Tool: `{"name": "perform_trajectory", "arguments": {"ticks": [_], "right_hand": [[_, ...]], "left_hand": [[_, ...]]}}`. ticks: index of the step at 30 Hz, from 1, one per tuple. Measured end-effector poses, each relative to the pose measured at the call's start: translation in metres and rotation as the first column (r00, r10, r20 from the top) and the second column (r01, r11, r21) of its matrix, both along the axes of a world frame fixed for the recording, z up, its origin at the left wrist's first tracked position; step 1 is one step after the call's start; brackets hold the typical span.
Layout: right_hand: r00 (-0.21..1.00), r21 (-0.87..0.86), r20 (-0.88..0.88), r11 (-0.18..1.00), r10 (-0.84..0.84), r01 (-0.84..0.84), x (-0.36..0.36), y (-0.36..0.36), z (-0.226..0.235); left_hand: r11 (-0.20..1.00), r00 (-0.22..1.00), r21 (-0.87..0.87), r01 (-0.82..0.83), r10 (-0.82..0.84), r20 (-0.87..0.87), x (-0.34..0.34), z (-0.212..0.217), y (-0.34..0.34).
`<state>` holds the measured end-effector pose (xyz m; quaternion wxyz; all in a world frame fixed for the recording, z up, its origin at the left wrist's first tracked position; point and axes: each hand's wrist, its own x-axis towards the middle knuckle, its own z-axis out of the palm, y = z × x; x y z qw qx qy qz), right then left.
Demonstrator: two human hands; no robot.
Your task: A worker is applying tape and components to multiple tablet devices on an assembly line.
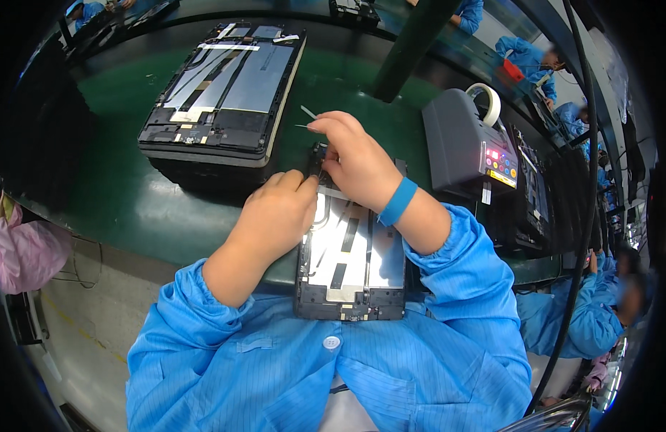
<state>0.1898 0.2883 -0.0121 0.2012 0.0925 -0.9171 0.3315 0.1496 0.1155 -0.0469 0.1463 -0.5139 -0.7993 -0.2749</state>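
Tweezers pinched in your right hand, tips poking out past your fingers over the green bench. Your left hand is curled shut, knuckles pressing down on the top edge of the opened tablet lying at the bench edge right in front of you. Stack of opened tablets sits well off to your left, tape dispenser on your right.

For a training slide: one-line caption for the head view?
Both hands, right hand with tweezers and left hand, work on an opened tablet.
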Motion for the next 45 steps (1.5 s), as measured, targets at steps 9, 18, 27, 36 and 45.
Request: {"name": "perform_trajectory", "arguments": {"ticks": [9, 18, 27, 36, 45], "right_hand": [[0.907, 0.144, 0.273, 0.946, -0.320, 0.290, -0.003, -0.008, 0.006], [0.824, -0.045, 0.388, 0.885, -0.413, 0.464, 0.002, -0.010, 0.005], [0.983, -0.076, 0.160, 0.994, 0.088, -0.076, 0.017, 0.035, 0.025], [0.994, 0.197, 0.095, 0.980, -0.047, 0.027, 0.007, 0.005, 0.016], [0.930, -0.422, 0.356, 0.904, 0.089, 0.075, 0.005, 0.027, -0.004]], "left_hand": [[0.997, 0.996, -0.075, -0.021, 0.028, 0.089, 0.004, 0.003, -0.003], [0.998, 0.983, -0.033, 0.057, -0.050, 0.179, 0.005, 0.009, 0.007], [0.996, 0.956, -0.014, 0.088, -0.080, 0.283, 0.003, 0.005, 0.004], [0.998, 0.957, -0.018, 0.068, -0.060, 0.285, 0.002, 0.005, 0.003], [0.997, 0.953, 0.042, 0.068, -0.077, 0.294, 0.003, 0.002, 0.004]]}}
